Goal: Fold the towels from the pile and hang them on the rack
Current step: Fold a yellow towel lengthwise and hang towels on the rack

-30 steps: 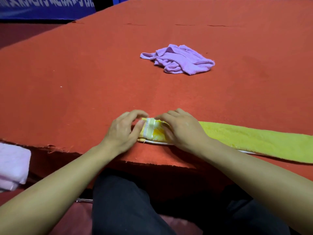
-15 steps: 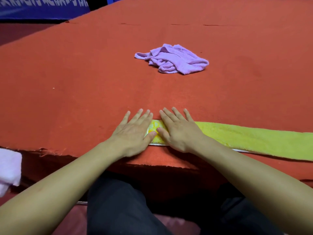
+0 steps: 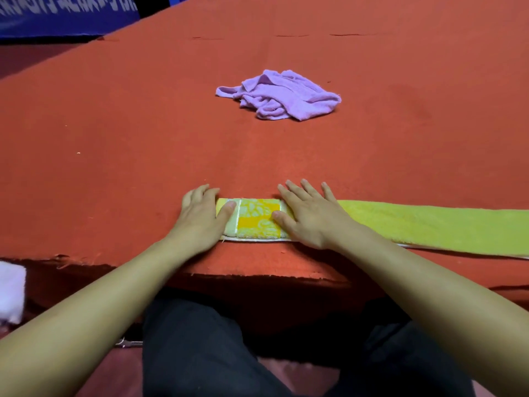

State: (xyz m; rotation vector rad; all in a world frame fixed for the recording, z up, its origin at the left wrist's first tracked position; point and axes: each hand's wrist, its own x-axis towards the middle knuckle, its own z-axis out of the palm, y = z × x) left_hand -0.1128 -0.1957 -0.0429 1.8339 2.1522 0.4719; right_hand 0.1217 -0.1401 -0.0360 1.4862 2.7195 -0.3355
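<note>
Two flat, spread hands, left hand and right hand, press the yellow towel; purple towel beyond.

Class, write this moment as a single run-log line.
step: smoothing fold | left hand: flat on yellow towel end | right hand: flat on towel | purple towel: crumpled, untouched | rack: not visible

I see soft, even, fairly dim warm light with no glare. Faint shadows sit under my right hand and left hand. Nearer than my hands, the red tabletop edge drops into darkness. Wide-angle bending curves the edges; the whole picture is slightly soft.
</note>
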